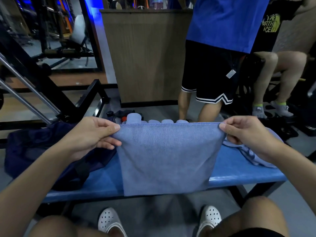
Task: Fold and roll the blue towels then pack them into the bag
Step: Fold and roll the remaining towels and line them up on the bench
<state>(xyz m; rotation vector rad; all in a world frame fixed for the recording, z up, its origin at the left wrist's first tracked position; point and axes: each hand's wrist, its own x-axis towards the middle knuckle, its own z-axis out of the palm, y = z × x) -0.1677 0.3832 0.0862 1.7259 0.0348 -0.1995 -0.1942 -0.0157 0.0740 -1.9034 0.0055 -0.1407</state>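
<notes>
My left hand (pixel 92 134) and right hand (pixel 246 134) each pinch a top corner of the blue towel (pixel 167 156), stretched above the blue padded bench (pixel 239 170); the dark bag (pixel 42 151) lies on its left end. Yellow lettering on a bystander's black shirt (pixel 271 23) partly reads "RTH" and "CE". Gym machines (pixel 42 74) stand around us.

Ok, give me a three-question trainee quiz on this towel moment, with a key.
1. True or false: the left hand and right hand each pinch a top corner of the raised towel.
2. Where does the dark bag lie? A) on the left end of the bench B) flat on the floor C) on the person's lap
3. What shows in a row just beyond the raised towel's top edge?
Key: 1 true. 2 A. 3 rolled towels.
</notes>
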